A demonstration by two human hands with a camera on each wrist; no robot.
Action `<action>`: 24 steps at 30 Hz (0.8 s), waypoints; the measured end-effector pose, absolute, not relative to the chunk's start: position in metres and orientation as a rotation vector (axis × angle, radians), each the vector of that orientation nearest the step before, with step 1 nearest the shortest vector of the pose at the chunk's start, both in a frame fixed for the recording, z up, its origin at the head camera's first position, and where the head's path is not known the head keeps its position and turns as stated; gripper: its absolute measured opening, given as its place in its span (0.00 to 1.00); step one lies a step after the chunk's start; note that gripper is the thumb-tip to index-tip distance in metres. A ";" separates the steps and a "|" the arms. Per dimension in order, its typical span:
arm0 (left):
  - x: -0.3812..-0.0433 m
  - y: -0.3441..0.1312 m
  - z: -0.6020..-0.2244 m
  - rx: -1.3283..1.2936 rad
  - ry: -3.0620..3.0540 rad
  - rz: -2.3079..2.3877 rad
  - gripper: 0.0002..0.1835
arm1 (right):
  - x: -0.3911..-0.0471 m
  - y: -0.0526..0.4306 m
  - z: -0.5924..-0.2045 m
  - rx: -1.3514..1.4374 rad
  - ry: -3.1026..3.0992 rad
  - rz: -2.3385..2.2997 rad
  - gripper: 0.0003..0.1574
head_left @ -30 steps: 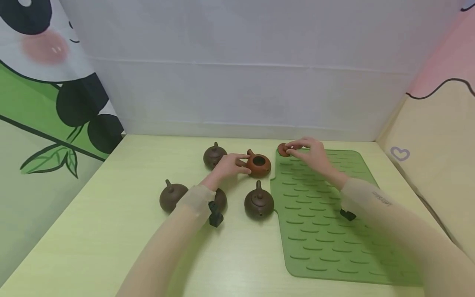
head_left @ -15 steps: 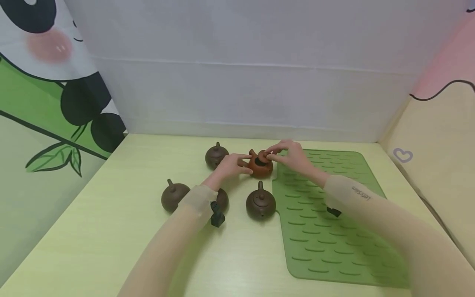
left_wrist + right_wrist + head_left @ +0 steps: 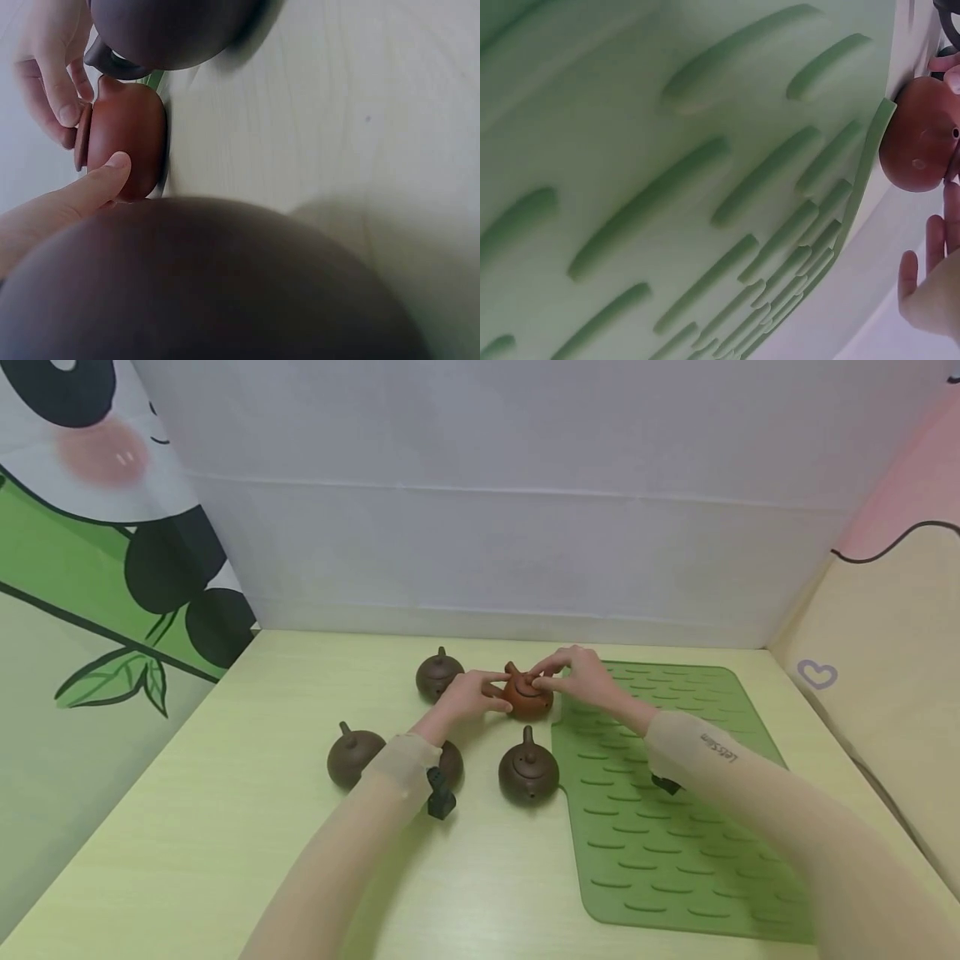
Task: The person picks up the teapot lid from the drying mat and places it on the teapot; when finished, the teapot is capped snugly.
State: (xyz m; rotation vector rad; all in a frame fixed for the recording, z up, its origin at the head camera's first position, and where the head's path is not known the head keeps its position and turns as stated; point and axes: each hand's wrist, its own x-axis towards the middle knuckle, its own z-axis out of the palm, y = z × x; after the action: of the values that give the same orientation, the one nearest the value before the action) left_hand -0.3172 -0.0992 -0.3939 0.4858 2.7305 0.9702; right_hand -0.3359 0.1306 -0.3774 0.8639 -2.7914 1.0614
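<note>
A reddish-brown clay teapot (image 3: 525,708) stands on the table near the back, just left of the green mat. My left hand (image 3: 467,695) holds it from its left side; in the left wrist view the thumb presses against its body (image 3: 131,142). With thumb and fingers my right hand (image 3: 587,680) pinches the knob of the matching lid (image 3: 82,139), which lies over the teapot's opening. That lid looks slightly raised along one edge in the left wrist view. At the edge of the right wrist view, the teapot's spout side (image 3: 919,135) shows next to the mat.
Dark brown lidded teapots stand around: one behind (image 3: 437,675), one in front (image 3: 528,772), one at left (image 3: 348,760), and one partly hidden (image 3: 451,764) by the left wrist. A ridged green mat (image 3: 660,860) covers the table's right side. A pale wall (image 3: 510,552) rises behind.
My right hand has moved left from the mat's back corner, carrying the lid onto the red teapot's opening, which showed uncovered before. The left hand has stayed on the teapot.
</note>
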 end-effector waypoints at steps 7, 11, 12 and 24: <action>-0.315 -0.097 -0.393 0.488 2.729 0.974 0.33 | -0.335 0.131 -0.377 0.857 -2.828 1.086 0.11; -0.317 -0.096 -0.392 0.499 2.726 0.968 0.33 | -0.336 0.133 -0.378 0.838 -2.860 1.102 0.11; -0.318 -0.096 -0.392 0.501 2.726 0.967 0.33 | -0.336 0.133 -0.378 0.837 -2.865 1.102 0.11; -0.319 -0.095 -0.393 0.516 2.724 0.944 0.33 | -0.333 0.135 -0.379 0.827 -2.867 1.124 0.12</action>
State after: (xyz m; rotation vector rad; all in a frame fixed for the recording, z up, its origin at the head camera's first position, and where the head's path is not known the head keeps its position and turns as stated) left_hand -0.3191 -0.0952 -0.3933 0.5162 2.7244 0.9443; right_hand -0.3332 0.1345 -0.3788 0.8269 -2.8668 1.1235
